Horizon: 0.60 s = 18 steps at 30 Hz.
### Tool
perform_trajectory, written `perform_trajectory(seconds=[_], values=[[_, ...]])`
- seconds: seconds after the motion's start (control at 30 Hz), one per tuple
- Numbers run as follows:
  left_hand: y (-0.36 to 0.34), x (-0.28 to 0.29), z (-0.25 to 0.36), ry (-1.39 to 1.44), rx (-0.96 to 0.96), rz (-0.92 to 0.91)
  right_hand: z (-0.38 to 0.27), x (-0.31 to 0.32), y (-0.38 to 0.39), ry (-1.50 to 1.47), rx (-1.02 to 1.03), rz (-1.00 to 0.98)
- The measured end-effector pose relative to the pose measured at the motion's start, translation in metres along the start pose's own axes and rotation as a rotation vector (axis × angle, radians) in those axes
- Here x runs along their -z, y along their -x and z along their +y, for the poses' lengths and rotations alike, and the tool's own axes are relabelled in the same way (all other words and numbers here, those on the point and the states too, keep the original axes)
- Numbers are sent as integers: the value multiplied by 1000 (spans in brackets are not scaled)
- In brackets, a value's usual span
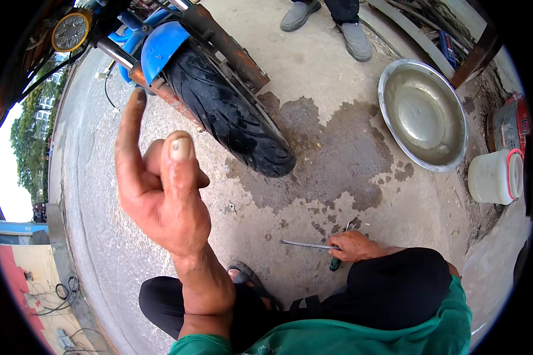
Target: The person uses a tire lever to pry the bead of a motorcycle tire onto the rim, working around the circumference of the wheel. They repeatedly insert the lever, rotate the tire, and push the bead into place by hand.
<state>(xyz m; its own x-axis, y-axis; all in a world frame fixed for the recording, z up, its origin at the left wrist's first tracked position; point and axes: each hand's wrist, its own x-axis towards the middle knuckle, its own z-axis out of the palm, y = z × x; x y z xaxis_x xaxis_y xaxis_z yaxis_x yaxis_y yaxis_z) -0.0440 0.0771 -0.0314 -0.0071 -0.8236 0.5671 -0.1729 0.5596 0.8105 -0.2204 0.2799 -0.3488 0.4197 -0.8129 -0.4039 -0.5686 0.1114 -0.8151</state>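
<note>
1. Concrete ground [414,219]: I view it from above; a dark wet patch [337,154] spreads beside the tyre.
2. Motorcycle front end: the black tyre [231,112] stands at upper centre of my view, ahead of the hands; a blue fender [163,48] sits over it.
3. Metal basin [397,94]: rests on the ground, right of the wet patch; a pale bucket [488,178] with a red rim is just beyond it.
4. Left hand [164,198]: raised; index finger and thumb extended, other fingers curled; grip loose and open; its fingertip overlaps the motorcycle in my view; I cannot tell whether they touch.
5. Right hand [354,245]: low, near the right knee; grip closed around a metal rod [308,244], whose free end points left.
6. Green handle [335,264]: projects below the right hand; I cannot tell whether it joins the rod.
7. Small metal piece [232,207]: lies on the ground, between the hands.
</note>
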Motion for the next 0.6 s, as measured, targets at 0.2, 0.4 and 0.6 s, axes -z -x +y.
perform_trajectory(seconds=[0.2, 0.4, 0.6], values=[[-2, 12, -12, -174, 28, -45, -5, -11, -10, -22, 36, -87], [-1, 8, -44, -292, 71, -89, 5, -17, 0, 18, 16, -85], [7, 11, -15, 66, -381, -18, 6, -22, -5, -15, 7, -83]])
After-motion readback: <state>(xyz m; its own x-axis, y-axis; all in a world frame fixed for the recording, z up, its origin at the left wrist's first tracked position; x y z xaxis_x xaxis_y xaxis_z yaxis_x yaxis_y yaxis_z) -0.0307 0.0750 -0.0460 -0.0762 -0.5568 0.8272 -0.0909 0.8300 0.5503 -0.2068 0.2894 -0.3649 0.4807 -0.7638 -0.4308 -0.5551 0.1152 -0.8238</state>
